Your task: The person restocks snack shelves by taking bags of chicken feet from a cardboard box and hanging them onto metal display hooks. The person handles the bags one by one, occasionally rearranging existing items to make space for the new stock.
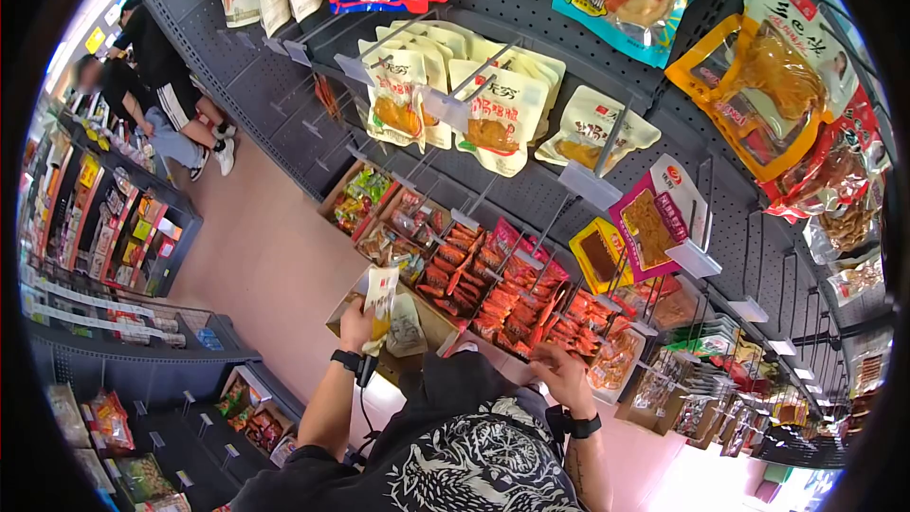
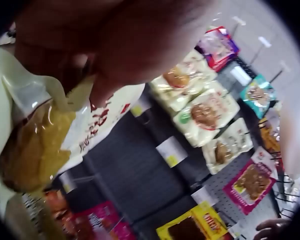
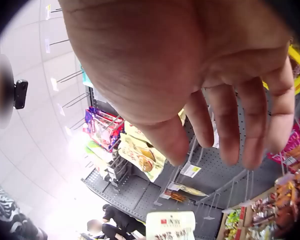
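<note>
My left hand (image 1: 355, 325) grips a cream snack pouch (image 1: 381, 296) with a clear window showing brown meat. In the left wrist view the thumb and fingers pinch the pouch (image 2: 37, 145) near its top. Below it in the head view is an open cardboard box (image 1: 438, 330), where another pale pouch (image 1: 407, 324) lies. My right hand (image 1: 565, 379) hangs in front of the lower snack bins, holding nothing. Its fingers (image 3: 253, 120) are loosely spread in the right wrist view. Similar cream pouches (image 1: 495, 114) hang on hooks ahead.
A dark pegboard shelf (image 1: 379, 192) with hooks and price tags runs along the front. Red snack packs (image 1: 512, 308) fill bins below. A magenta pack (image 1: 649, 228) and a yellow pack (image 1: 602, 254) hang to the right. Two people (image 1: 156, 85) are at the far left aisle.
</note>
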